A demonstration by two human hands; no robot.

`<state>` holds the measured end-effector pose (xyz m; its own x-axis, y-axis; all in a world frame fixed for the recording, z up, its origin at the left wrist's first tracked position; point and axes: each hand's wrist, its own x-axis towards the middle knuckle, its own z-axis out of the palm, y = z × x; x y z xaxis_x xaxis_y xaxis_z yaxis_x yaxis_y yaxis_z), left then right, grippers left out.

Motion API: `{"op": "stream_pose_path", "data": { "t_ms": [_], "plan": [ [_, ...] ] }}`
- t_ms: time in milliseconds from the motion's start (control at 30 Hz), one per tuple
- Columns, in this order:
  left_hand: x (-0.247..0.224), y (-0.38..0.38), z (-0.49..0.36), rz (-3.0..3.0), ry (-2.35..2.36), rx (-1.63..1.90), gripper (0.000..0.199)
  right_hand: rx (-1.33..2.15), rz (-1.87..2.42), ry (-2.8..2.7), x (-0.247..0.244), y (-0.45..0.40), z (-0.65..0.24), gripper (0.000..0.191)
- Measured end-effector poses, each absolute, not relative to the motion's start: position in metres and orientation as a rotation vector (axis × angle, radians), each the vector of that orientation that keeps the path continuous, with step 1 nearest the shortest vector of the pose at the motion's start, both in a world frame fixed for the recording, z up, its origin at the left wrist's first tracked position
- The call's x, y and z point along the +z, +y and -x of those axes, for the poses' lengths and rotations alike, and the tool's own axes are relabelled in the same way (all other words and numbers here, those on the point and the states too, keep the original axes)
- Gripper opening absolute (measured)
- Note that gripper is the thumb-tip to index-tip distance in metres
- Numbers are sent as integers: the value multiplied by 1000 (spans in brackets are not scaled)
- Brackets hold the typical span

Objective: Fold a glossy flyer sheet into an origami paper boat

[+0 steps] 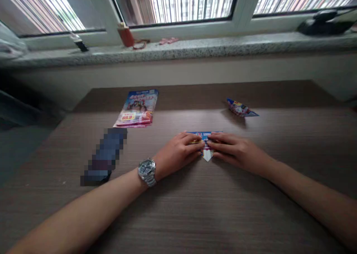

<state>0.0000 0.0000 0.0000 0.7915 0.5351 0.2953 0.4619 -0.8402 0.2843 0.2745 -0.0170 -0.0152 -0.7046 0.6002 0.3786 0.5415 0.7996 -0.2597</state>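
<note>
A folded colour-printed flyer (207, 156) lies on the table in front of me, its blue edge at the far side and a white pointed tip towards me. My left hand (178, 150), with a metal watch on the wrist, rests its outstretched fingers on the left part of the paper. From the other side, my right hand (240, 150) lays its fingers flat on the right part. The two sets of fingertips almost meet at the middle, and much of the paper is hidden under them.
A stack of printed flyers (138, 107) lies at the back left of the brown table (178, 216). Nearer is a dark, pixelated object (104, 157). A folded paper piece (240, 108) stands at the back right. Small items sit along the stone windowsill (200, 49).
</note>
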Motion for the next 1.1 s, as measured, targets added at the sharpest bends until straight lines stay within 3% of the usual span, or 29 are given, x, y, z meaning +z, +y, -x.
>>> {"op": "stream_pose_path", "data": {
  "t_ms": [1100],
  "plan": [
    [7, -12, 1, -2953, 745, 414, 40, 241, 864, -2576, -13, -21, -274, 41]
  ]
}}
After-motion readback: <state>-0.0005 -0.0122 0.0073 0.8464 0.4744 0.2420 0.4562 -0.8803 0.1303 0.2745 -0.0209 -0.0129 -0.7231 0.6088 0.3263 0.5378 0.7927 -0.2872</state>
